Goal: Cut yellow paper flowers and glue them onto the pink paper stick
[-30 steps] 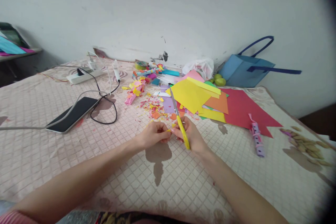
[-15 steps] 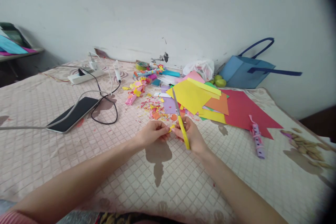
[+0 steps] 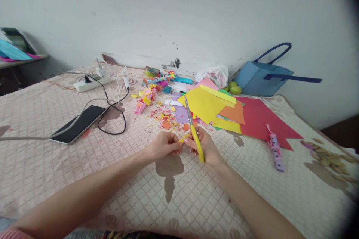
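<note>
Between the fingertips of both hands is a small piece of yellow paper point(image 3: 183, 138). My left hand point(image 3: 165, 144) is closed in a pinch on its left side. My right hand point(image 3: 204, 143) pinches the other side and also holds yellow-handled scissors point(image 3: 197, 142), whose blades point away toward the sheets and look closed. Just beyond the fingers lies a scatter of tiny paper scraps point(image 3: 164, 116). Past the scissors' tips spreads a yellow paper sheet point(image 3: 202, 104), on top of other coloured sheets.
Left are a black tablet-like device point(image 3: 80, 123), loose cables and a power strip point(image 3: 92, 83). Red paper point(image 3: 263, 117), a purple paper roll point(image 3: 276, 151) and peanuts point(image 3: 329, 158) lie right. A blue bag point(image 3: 265, 78) stands by the wall; a pink decorated roll point(image 3: 146, 100) lies among the crafts.
The yellow piece has turned slightly between the fingers and shows a longer, pointed edge. Both hands keep their pinch, and the scissors have barely shifted.
</note>
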